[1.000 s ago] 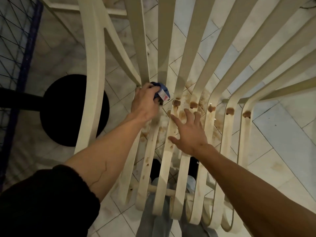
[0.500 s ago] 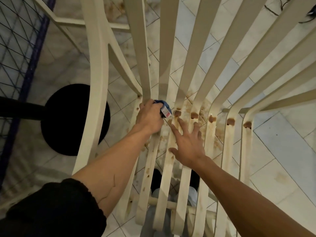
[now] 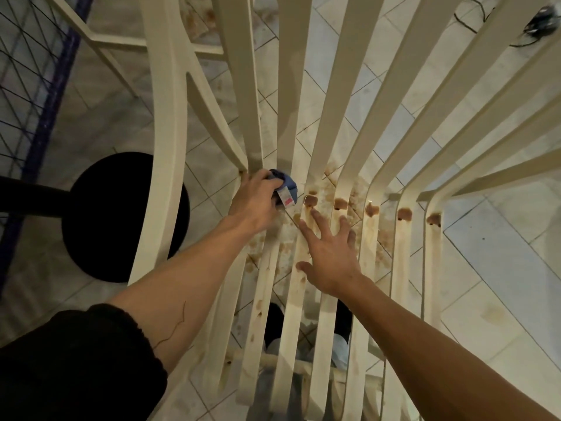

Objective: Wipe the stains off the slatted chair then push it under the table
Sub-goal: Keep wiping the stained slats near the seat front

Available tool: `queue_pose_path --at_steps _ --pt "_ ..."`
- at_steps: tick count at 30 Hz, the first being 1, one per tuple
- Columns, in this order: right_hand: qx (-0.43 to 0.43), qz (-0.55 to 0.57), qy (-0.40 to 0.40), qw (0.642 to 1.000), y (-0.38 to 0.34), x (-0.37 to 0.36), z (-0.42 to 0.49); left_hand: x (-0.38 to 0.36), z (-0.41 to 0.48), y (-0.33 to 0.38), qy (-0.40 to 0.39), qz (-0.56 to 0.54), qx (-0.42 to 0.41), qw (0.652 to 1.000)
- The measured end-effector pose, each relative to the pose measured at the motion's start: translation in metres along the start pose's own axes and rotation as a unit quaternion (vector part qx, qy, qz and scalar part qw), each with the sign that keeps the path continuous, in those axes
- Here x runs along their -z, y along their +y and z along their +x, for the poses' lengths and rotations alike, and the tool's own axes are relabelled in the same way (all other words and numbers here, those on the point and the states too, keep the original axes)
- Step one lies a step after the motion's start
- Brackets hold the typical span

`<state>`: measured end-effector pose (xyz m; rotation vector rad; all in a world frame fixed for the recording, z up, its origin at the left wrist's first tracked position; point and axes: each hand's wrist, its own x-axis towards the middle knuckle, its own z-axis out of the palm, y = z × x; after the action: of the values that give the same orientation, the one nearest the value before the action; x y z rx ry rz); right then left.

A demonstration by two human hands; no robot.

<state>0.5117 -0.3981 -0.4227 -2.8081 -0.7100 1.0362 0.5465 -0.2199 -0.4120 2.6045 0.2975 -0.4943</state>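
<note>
I saw left hand [image 3: 255, 202] gripping cloth [image 3: 287, 185] on chair [image 3: 331, 117] | right hand [image 3: 331, 256] flat, fingers spread, on stained slats [image 3: 401, 253]

Your left hand [image 3: 255, 202] grips the cloth [image 3: 287, 185] at the bend of the slatted chair [image 3: 332, 117], just left of the row of stains [image 3: 372, 209]. Your right hand [image 3: 331, 256] lies flat on the seat slats, right of the left hand. A round base [image 3: 100, 217] sits on the floor [image 3: 501, 268] to the chair's left.

Floor [image 3: 501, 268]: pale tiles, grout lines run diagonal. Slatted chair [image 3: 331, 101] stands on it. Brown splatter [image 3: 329, 185] on tiles beneath seat slats. Black round base [image 3: 121, 217] at left, near blue-edged wire grid [image 3: 45, 95]. Dark cable [image 3: 473, 22] lies at far right.
</note>
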Motion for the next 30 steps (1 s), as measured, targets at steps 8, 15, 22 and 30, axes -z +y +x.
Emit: queue_pose_path --at_steps 8,15,22,30 --pt "0.000 0.029 0.000 1.000 0.003 -0.002 -0.003 0.005 -0.013 -0.002 -0.059 0.006 0.046 0.997" --pt "0.005 0.030 0.007 1.000 0.005 -0.005 -0.003 0.005 -0.005 0.005 -0.003 0.027 0.013 1.000" --pt "0.006 0.027 0.005 1.000 0.005 -0.004 -0.004 0.000 -0.025 -0.002 -0.067 0.071 0.028 0.995" --pt "0.008 0.029 0.006 1.000 0.005 -0.005 -0.004 0.008 -0.013 0.006 -0.024 0.032 0.019 0.999"
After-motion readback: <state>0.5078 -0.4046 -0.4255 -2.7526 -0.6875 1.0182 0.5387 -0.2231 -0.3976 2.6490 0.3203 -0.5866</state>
